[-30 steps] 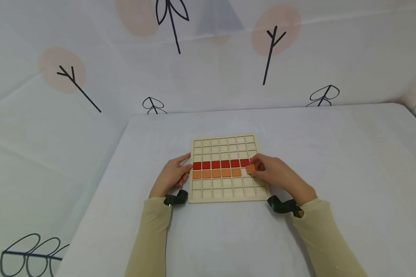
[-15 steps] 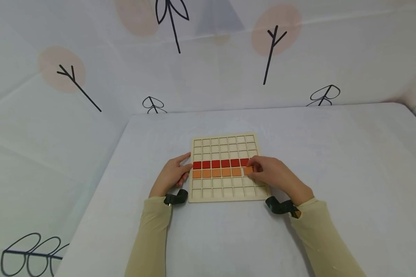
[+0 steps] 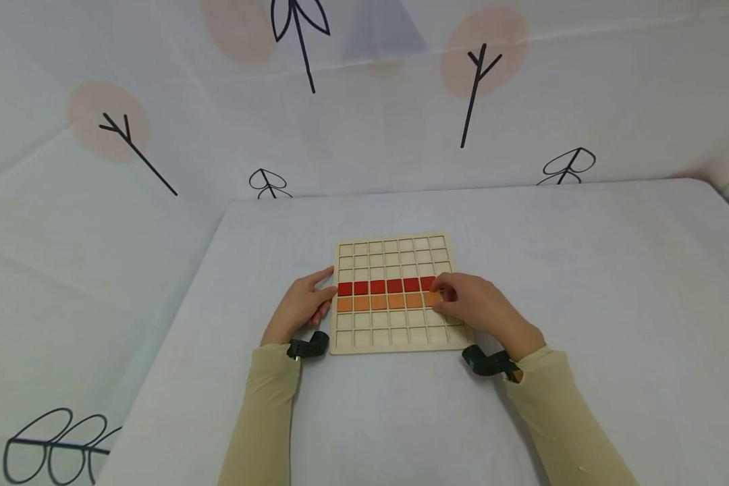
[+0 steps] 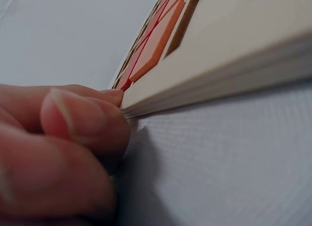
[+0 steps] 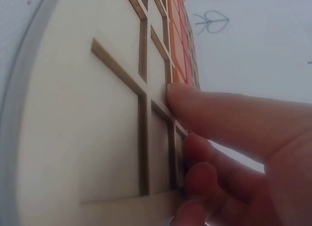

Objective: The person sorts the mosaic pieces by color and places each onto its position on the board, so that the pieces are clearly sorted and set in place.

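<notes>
A pale wooden grid board [image 3: 381, 349] lies flat on the table. Red tiles [image 3: 378, 287] line one row, and orange tiles [image 3: 379, 302] fill cells of the row just nearer me. At the right of the orange row, my right hand [image 3: 486, 307] pinches an orange tile [image 3: 431, 298] that sits in its cell, partly covered by the fingertips. In the right wrist view the thumb [image 5: 214, 114] touches that row's end. My left hand [image 3: 298, 307] rests beside the board, its fingertips touching the left edge beside the red row.
A white cloth covers the table [image 3: 583, 290]. Behind it hangs a pale backdrop [image 3: 364, 135] with black line drawings. Bare grid cells lie in front of and behind the coloured rows. A dark wrist camera [image 3: 489, 361] sits on the right wrist.
The right hand has moved slightly left and lowered the orange tile from a tilted position into the cell at the row's right. My left hand has stayed at the board's edge.
</notes>
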### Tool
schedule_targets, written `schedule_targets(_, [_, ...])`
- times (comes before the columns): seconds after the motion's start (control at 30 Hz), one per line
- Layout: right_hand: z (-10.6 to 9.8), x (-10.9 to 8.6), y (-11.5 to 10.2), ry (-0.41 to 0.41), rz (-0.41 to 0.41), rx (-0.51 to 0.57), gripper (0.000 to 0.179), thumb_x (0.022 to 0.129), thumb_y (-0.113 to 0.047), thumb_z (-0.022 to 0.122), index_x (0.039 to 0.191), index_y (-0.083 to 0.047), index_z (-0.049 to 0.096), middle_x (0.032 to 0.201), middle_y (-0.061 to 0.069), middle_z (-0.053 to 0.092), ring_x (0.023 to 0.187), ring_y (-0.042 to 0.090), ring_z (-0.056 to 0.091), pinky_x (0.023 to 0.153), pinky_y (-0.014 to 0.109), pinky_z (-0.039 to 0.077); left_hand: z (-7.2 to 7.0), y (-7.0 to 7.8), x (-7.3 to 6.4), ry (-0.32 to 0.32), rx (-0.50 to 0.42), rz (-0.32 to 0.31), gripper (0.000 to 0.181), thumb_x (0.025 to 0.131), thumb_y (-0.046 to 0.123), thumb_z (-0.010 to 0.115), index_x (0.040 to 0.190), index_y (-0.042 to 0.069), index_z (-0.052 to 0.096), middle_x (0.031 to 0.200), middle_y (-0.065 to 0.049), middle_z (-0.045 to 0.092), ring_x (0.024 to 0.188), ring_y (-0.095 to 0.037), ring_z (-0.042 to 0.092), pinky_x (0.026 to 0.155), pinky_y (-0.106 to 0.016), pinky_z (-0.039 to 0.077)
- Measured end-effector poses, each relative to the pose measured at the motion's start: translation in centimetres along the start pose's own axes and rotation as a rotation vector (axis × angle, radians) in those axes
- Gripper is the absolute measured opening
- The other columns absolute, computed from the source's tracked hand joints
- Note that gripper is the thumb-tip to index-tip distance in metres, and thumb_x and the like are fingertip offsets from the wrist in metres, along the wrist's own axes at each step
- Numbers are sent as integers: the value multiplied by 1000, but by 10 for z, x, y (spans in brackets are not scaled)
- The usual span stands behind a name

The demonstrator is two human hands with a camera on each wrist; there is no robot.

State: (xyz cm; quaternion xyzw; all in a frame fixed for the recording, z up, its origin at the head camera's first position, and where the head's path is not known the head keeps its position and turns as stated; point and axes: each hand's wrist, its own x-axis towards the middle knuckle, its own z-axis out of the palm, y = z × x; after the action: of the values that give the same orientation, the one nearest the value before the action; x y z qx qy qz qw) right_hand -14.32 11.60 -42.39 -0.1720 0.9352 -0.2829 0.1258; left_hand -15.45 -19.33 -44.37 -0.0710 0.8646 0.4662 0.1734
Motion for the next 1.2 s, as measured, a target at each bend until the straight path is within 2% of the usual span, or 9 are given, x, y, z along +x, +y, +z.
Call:
schedule_targets(0.27, [6, 0, 0, -3, 22, 19, 26, 80, -21, 66, 104, -12, 60, 75, 0, 48, 70, 16, 44, 59, 29, 35, -3, -1, 0, -13, 7, -8, 49, 87, 32, 57, 133, 35, 39, 54, -4, 47, 38, -15, 39, 38, -23, 34])
schedule_targets(0.53, [15, -1, -2, 4, 8, 31, 26, 79, -21, 67, 103, -13, 60, 74, -1, 48, 69, 15, 44, 58, 29, 35, -6, -9, -4, -20, 29, -20, 49, 88, 33, 56, 133, 36, 39, 54, -4, 47, 37, -15, 39, 38, -24, 33])
schedule_targets(0.77, [12, -1, -4, 6, -5, 31, 26, 79, -20, 67, 103, -13, 60, 74, -1, 48, 69, 16, 44, 58, 29, 35, -8, -9, -4, -3, 34, 9, 49, 87, 33, 56, 133, 35, 39, 54, -4, 48, 38, -15, 40, 38, -23, 34])
schedule_targets(0.9, [9, -2, -1, 4, -11, 37, 26, 81, -26, 65, 104, -14, 61, 76, -2, 49, 71, 16, 44, 60, 29, 36, -5, -8, -2, -4, 18, 10, 47, 87, 33, 56, 131, 35, 42, 54, -4, 48, 38, -15, 40, 38, -24, 34])
schedule_targets(0.97, [9, -4, 2, 6, -13, 46, 27, 83, -29, 63, 105, -14, 61, 77, -2, 50, 73, 16, 45, 61, 29, 36, -3, -8, -1, 8, -1, 14, 42, 87, 33, 56, 128, 34, 46, 53, -4, 47, 38, -15, 40, 38, -24, 34])
schedule_targets(1.2, [7, -8, 6, 22, 20, 77, 29, 85, -35, 59, 107, -16, 62, 93, 0, 57, 85, 19, 49, 74, 36, 42, -2, -10, 5, 115, -115, 34, 26, 89, 33, 52, 114, 28, 58, 62, -8, 50, 43, -18, 45, 40, -25, 37])
